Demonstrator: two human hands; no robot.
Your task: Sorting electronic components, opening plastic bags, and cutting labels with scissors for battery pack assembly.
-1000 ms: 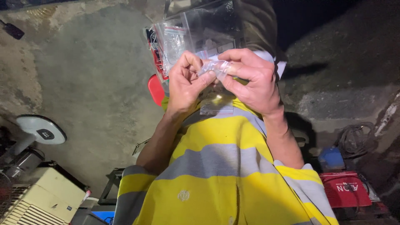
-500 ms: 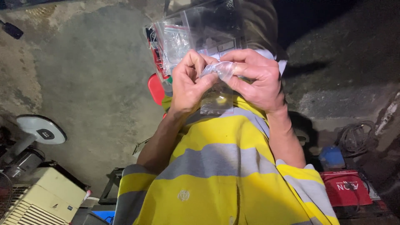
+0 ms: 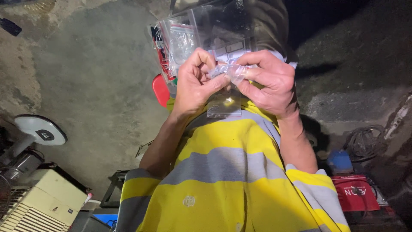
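My left hand (image 3: 195,83) and my right hand (image 3: 268,81) are raised in front of my yellow and grey striped shirt (image 3: 223,172). Both pinch the crumpled top of a small clear plastic bag (image 3: 225,107), fingertips almost touching. A tiny yellowish piece lies inside the bag's lower part. Just beyond the hands is a bunch of larger clear zip bags (image 3: 201,36) with small parts in them; I cannot tell what holds them up.
A concrete floor (image 3: 86,64) lies below. At the left are a white round fan base (image 3: 40,131) and a beige ribbed appliance (image 3: 43,208). At the right are a red box (image 3: 356,193), a blue object (image 3: 340,161) and coiled cable (image 3: 365,141). A red item (image 3: 161,90) shows beside the bags.
Both hands stay together on the small bag. The fingers have shifted a little on its crumpled top, and the bag hangs slightly lower below them.
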